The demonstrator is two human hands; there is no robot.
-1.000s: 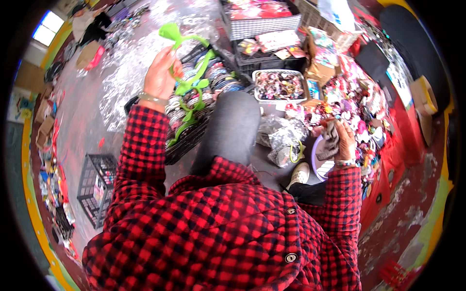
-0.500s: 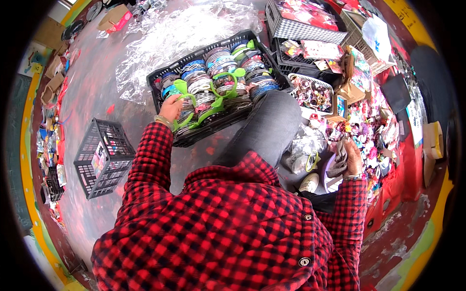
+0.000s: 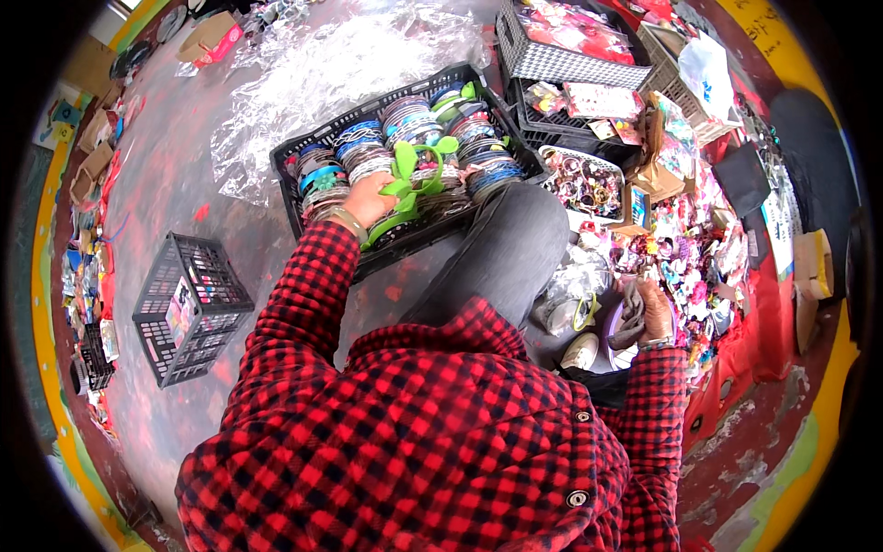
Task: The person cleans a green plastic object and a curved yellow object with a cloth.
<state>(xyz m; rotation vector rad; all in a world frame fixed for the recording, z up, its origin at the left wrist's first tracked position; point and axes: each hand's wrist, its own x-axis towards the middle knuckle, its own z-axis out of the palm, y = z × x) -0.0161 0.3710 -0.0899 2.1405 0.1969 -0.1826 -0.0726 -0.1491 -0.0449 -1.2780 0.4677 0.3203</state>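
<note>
Over the wide black crate (image 3: 317, 267), my left hand (image 3: 370, 200) is closed on bright green headbands (image 3: 429, 167) with leaf-shaped tips. Beneath them, rows of hair hoops (image 3: 357, 138) in silver, blue, black and other colours stand packed on edge. My right hand (image 3: 656, 310) is off to the right, at a purple-rimmed basket (image 3: 614, 357). Its fingers are curled against a crumpled grey cloth piece (image 3: 631, 313), which hangs over the basket. How the fingertips grip it is partly hidden.
A smaller black crate (image 3: 189, 313) stands on the floor at left. Clear plastic sheeting (image 3: 340, 74) lies beyond the wide crate. Stacked crates (image 3: 570, 55), a white basket of small hair items (image 3: 581, 179) and a colourful heap (image 3: 699, 239) fill the right. My bent knee (image 3: 515, 230) touches the crate's near side.
My left hand has moved right across the crate, and the green headbands from its left side are now bunched closer to the middle. My right hand stays by the basket with the grey cloth.
</note>
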